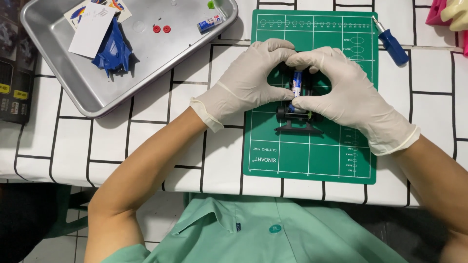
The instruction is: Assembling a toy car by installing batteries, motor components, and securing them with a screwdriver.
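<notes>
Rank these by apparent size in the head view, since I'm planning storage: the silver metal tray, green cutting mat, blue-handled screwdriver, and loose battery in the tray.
1. silver metal tray and green cutting mat: similar, and the tray is cut off at the frame edge, so unranked
2. blue-handled screwdriver
3. loose battery

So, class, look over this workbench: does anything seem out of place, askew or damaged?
Nothing looks damaged or spilled. The toy car chassis sits square on the green cutting mat, with the left hand and right hand on it. The blue car body and two red discs lie loose in the metal tray; the blue screwdriver overhangs the mat's edge.
</notes>
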